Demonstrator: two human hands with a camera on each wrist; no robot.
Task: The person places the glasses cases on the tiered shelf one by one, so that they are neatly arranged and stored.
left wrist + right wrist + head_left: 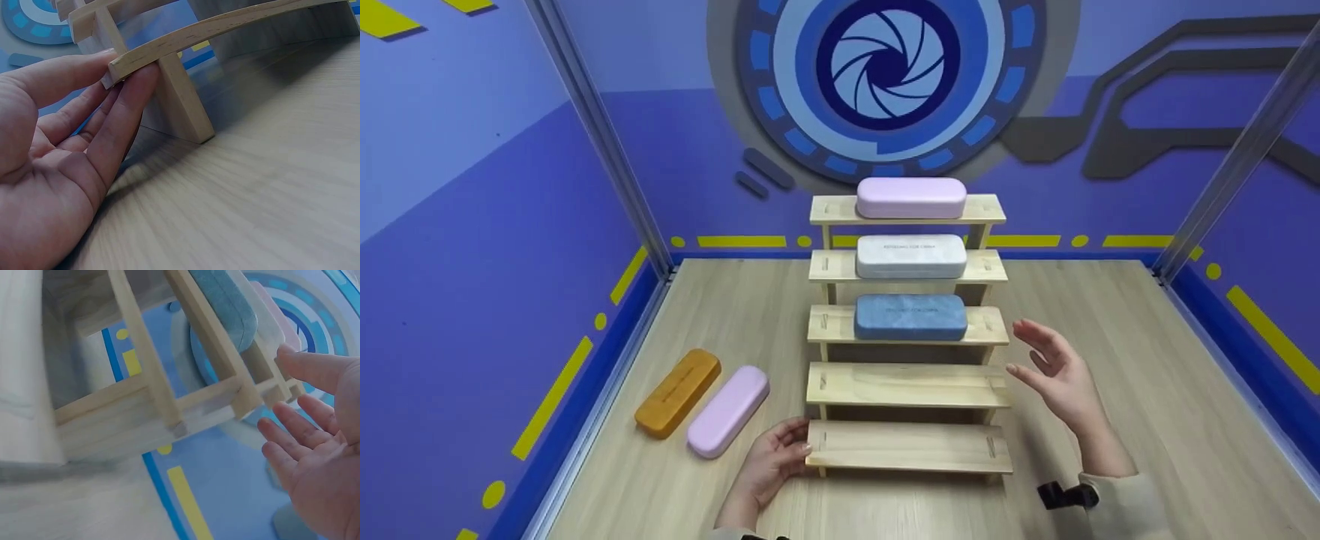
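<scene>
A wooden stepped rack stands on the table, its tiers rising toward the back wall. My left hand pinches the left end of its lowest step; in the left wrist view, the thumb lies on the board's edge and the fingers reach underneath. To the right of the rack, my right hand hangs in the air with fingers loosely extended, holding nothing. On the upper tiers sit a pink glasses case, a white glasses case and a blue glasses case. Both lower steps are bare.
Left of the rack, an orange glasses case and another pink glasses case lie at a slant on the wooden table. Blue and purple printed walls enclose the table, with metal posts at the back corners.
</scene>
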